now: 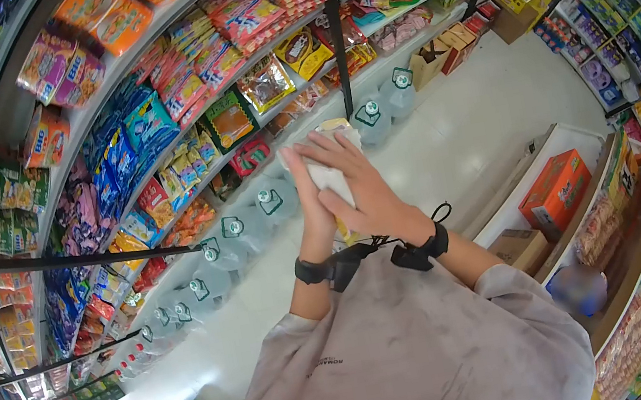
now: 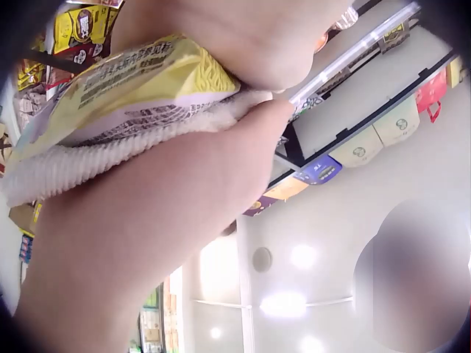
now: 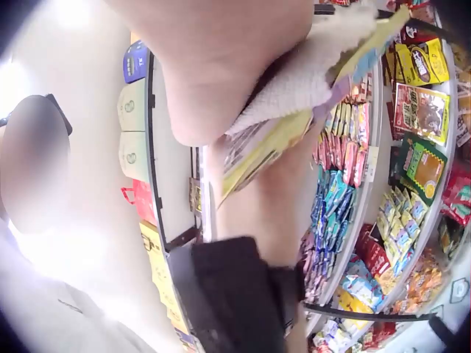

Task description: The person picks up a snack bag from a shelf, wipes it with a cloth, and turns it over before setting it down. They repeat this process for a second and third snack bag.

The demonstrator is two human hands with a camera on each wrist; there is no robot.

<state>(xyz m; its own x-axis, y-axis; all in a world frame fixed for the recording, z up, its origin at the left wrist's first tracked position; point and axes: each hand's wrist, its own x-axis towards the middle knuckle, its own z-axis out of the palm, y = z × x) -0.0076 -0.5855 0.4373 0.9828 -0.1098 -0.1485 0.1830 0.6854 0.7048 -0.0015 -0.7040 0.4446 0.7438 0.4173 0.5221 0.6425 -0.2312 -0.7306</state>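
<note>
Over floor [image 1: 463, 112] beside shelf edges [image 1: 193, 122], left hand [image 1: 311, 201] and right hand [image 1: 366, 192], fingers straight, sandwich packet [image 1: 329, 180].

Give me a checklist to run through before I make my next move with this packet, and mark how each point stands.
1. Packet between both palms: ok, the left hand is on one side and the right hand on the other.
2. Fingers not curled tightly round it: ok, they lie extended.
3. Both black wrist straps on: ok, left and right.
4. Cords tucked in: not ok, a thin black loop sticks out by the right wrist.
5. Packet sealed all round: cannot tell, the hands cover part of it.
6. Packet clear of the big bottles: cannot tell, the head view gives no sure depth.
</note>
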